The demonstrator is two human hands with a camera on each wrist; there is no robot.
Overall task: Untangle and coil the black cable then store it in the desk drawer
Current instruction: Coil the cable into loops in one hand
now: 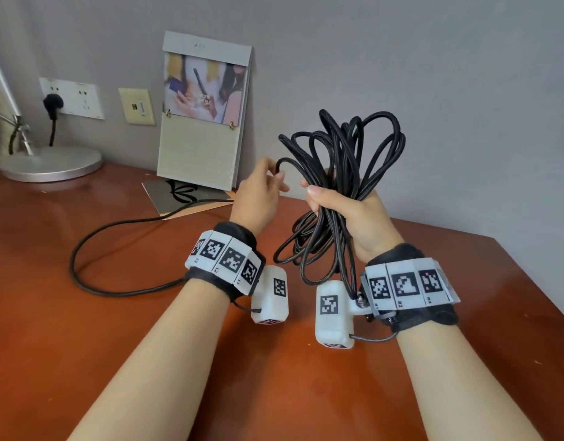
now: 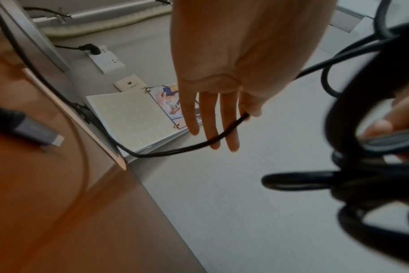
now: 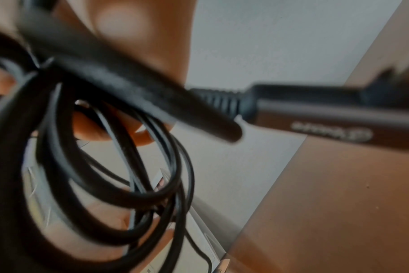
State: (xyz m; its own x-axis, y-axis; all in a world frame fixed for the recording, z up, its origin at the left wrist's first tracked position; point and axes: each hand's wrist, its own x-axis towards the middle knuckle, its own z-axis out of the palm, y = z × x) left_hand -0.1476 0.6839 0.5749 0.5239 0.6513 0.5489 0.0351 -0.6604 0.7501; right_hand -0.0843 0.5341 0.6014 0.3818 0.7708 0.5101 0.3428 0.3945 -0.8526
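Observation:
The black cable (image 1: 347, 148) is gathered into a bundle of several loops, held up above the wooden desk (image 1: 115, 329). My right hand (image 1: 337, 205) grips the bundle at its middle, with loops sticking out above and hanging below the fist. My left hand (image 1: 268, 183), just left of the bundle, pinches one strand (image 2: 243, 118) between thumb and forefinger. From there the loose cable (image 1: 83, 268) trails down and lies in a wide curve on the desk. A grey plug (image 2: 35, 133) shows blurred near the left wrist camera, and another plug (image 3: 315, 114) near the right one. No drawer is in view.
A lamp base (image 1: 48, 163) stands at the back left, below wall sockets (image 1: 70, 97) holding a black plug. A standing calendar (image 1: 204, 122) leans on the wall behind a flat booklet (image 1: 185, 198). The desk's right edge (image 1: 528, 281) runs close to my right wrist.

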